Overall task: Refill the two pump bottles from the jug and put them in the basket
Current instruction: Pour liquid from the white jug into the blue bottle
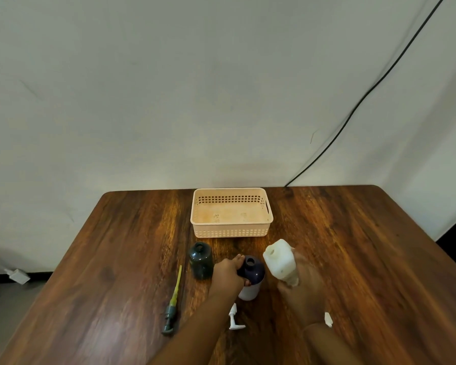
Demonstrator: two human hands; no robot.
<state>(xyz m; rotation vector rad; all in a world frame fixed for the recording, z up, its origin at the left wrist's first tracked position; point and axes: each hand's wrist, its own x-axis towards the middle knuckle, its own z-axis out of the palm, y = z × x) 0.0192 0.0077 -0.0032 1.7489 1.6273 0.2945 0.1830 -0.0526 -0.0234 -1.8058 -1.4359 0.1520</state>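
Jug, uncapped and tilted, sits in the blurred right hand, whose fingers wrap around it, just right of the navy bottle. The left hand grips that bottle. An open green bottle stands just to its left. The basket sits behind on the table.

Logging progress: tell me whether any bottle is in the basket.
No, the green bottle and navy bottle both stand on the table before the basket.
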